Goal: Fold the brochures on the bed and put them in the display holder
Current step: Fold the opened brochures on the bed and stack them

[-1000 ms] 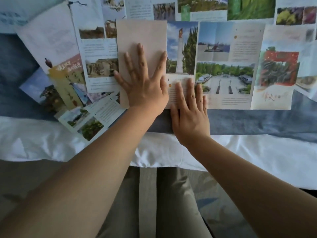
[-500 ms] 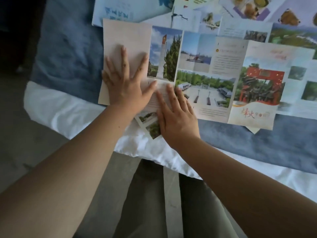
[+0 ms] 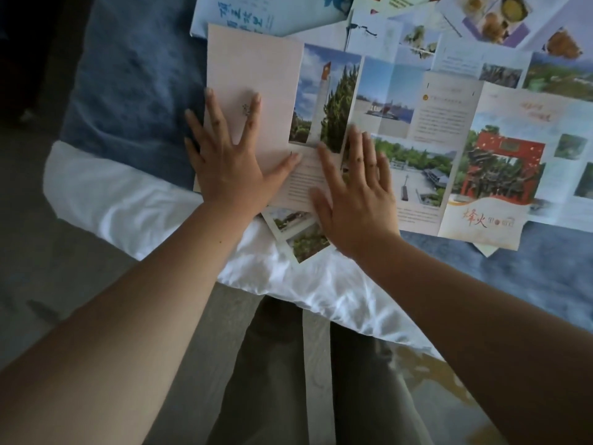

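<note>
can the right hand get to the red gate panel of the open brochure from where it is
Probably yes. The right hand lies flat on the same brochure, and the red gate panel lies uncovered just to its right, with only flat paper between.

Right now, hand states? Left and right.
Left hand: open, flat, pressing the folded panel of the brochure.
Right hand: open, flat on the same brochure, holding nothing.
</note>
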